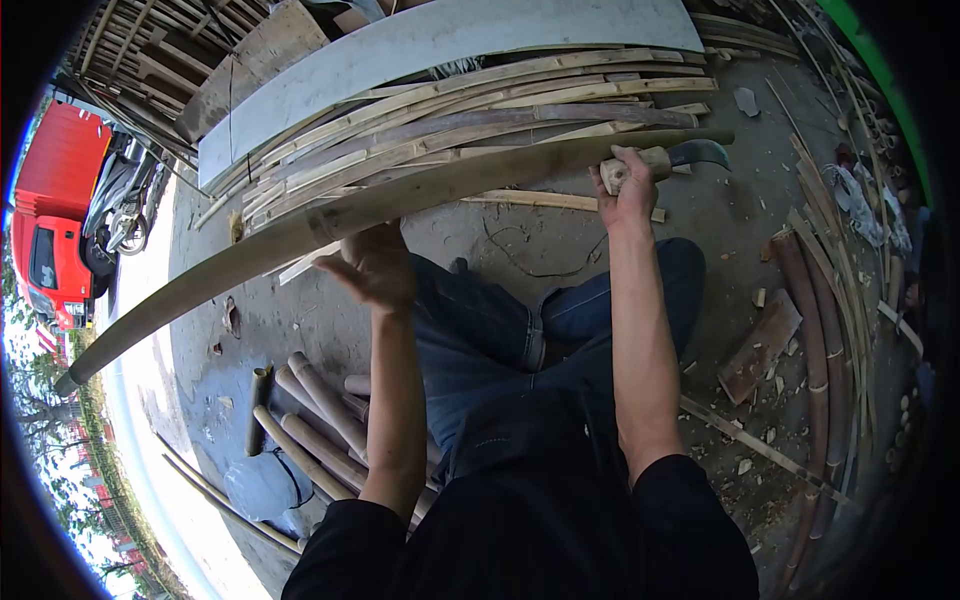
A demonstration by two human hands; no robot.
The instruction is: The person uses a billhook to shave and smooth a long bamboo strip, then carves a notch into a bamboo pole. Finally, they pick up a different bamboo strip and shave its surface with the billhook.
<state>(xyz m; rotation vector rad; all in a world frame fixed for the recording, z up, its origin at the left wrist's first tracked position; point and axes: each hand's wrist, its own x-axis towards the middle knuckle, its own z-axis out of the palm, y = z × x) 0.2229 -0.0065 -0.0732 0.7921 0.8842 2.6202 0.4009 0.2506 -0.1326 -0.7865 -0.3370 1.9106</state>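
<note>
A long bamboo pole (430, 190) runs slantwise across the view, from the lower left up to the upper right. My left hand (375, 268) supports it near a joint, thumb stretched out to the side and the fingers partly hidden behind the bamboo. In my right hand (628, 190) is a hooked knife (700, 153), gripped by its thick wooden handle, with the curved blade pointing right. The right fingers are wrapped around that handle, close beside the pole's right part.
Split bamboo strips (480, 95) lie beyond, by a pale board (440, 45). Cut bamboo pieces (330, 410) lie at left of my crossed legs. Long dark poles (815, 340), a flat block (760, 345) and wood chips are at right. A red truck (60, 200) stands outside.
</note>
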